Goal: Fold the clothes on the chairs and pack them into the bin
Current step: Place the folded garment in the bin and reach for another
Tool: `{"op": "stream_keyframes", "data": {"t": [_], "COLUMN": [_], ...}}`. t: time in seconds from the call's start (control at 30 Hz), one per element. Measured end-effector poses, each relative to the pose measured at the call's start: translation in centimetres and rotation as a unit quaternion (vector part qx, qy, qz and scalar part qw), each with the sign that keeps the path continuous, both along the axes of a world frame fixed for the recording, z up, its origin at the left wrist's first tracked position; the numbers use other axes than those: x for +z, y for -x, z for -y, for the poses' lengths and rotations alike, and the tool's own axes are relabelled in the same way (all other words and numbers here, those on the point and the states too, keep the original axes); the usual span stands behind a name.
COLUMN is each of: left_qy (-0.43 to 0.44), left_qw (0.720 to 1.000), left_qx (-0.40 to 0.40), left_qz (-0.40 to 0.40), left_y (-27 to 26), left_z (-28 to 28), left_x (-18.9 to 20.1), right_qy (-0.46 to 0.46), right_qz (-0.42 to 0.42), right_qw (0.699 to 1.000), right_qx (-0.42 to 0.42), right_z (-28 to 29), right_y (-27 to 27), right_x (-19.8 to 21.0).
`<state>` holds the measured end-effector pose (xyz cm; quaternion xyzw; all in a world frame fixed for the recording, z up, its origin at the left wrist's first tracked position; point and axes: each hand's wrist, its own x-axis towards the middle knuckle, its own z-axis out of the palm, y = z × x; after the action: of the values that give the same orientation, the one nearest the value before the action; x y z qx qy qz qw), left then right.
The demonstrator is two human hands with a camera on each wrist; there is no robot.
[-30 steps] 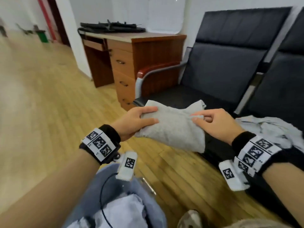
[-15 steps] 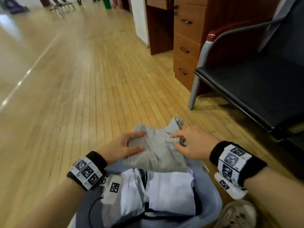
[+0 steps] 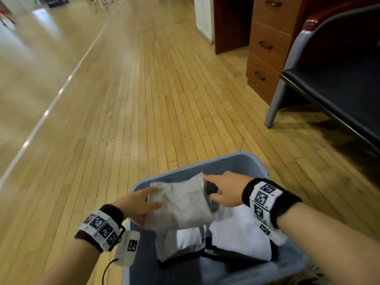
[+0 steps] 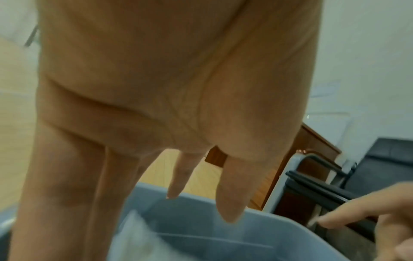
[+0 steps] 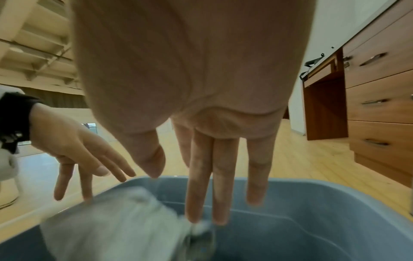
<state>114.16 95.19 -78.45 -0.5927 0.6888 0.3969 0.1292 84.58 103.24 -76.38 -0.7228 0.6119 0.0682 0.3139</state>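
**Grey fold going into the bin**

Head view: the folded grey garment (image 3: 181, 204) lies over the far half of the blue-grey bin (image 3: 226, 161), on top of folded white clothes (image 3: 240, 237) already packed nearer the person. The left hand (image 3: 137, 204) is at the bundle's 9 o'clock edge, fingers straight, thumb above the cloth and other fingers seemingly under it. The right hand (image 3: 226, 190) is at the 3 o'clock edge, fingers extended. Flanking it this way probably keeps the fold from springing open as it settles. The bundle's long axis runs roughly from 11 o'clock to 5 o'clock, its far corner pointing at the bin's far wall. The black chair (image 3: 333, 83) stands off at 2 o'clock, beside a wooden drawer unit (image 3: 267, 48).

Left wrist view: the palm fills the frame, fingers straight and slightly apart, aimed down into the bin (image 4: 223, 234). A pale blur of cloth sits at 7 o'clock; contact is unclear here. The other hand's fingertips (image 4: 330, 220) enter at 4 o'clock.

Right wrist view: the right hand's fingers (image 5: 201, 185) hang straight — their tips at the garment's (image 5: 111, 229) rumpled corner, touching rather than pinching, as far as I can tell. The left hand (image 5: 73, 150) is spread at 9 o'clock over the opposite edge. The garment looks about released — the bin's far end is bare.
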Motion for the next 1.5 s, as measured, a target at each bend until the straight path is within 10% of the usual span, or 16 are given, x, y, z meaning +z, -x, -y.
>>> {"op": "stream_keyframes", "data": {"t": [0.4, 0.57, 1.03, 1.2, 1.5], "left_qy": [-0.009, 0.028, -0.042, -0.089, -0.164], "left_qw": [0.994, 0.98, 0.897, 0.882, 0.869], "left_qx": [0.005, -0.13, -0.351, -0.375, -0.371], "left_qz": [-0.112, -0.147, -0.264, -0.272, -0.283], "left_y": [11.5, 22.1, 50.1, 58.7, 72.9], "left_z": [-0.2, -1.0, -15.3, -21.5, -34.3], "left_x": [1.0, 4.4, 15.2, 17.4, 17.1], "right_qy": [0.027, 0.091, 0.211, 0.25, 0.267], "right_qz": [-0.048, 0.005, 0.039, 0.085, 0.002], "right_qw": [0.992, 0.964, 0.801, 0.685, 0.594], "right_qx": [-0.116, -0.249, -0.559, -0.679, -0.759], "right_z": [-4.8, -8.2, -30.8, -39.8, -50.4], "right_y": [7.7, 14.7, 31.7, 35.4, 40.4], "right_x": [3.3, 8.2, 13.8, 11.6, 10.2]}}
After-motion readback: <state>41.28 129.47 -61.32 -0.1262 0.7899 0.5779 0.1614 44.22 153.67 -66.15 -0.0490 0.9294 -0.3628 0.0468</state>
